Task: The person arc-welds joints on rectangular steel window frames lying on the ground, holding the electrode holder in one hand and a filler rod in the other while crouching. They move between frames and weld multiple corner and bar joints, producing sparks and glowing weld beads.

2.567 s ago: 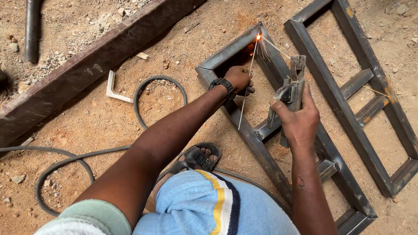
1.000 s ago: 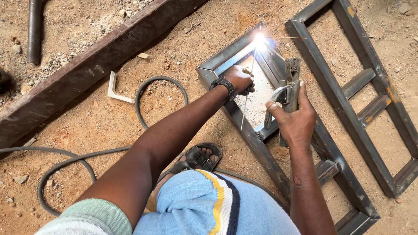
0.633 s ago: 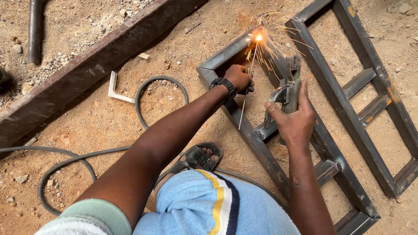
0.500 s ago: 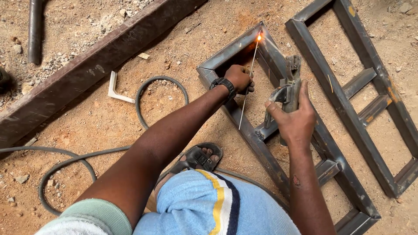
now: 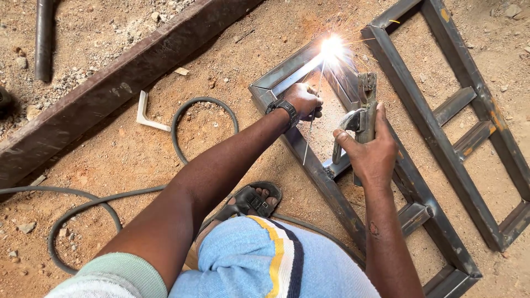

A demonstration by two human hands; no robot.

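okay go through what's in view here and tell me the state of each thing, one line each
Left hand: closed on the welding rod.
Right hand: gripping the clamp.
Welding rod: tip sparking at the frame corner.
Clamp: held upright over the frame.
Near frame: flat on the dirt.
Far frame: flat, untouched.
Cable: looped, slack.

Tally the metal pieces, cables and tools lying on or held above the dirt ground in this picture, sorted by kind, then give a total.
Ladder-like steel frames: 2 (one being welded, one beside it)
Long rusty beam: 1
Dark pipe: 1
Black cable: 1
White angle bracket: 1
Electrode holder: 1
Welding rod: 1
Total: 8
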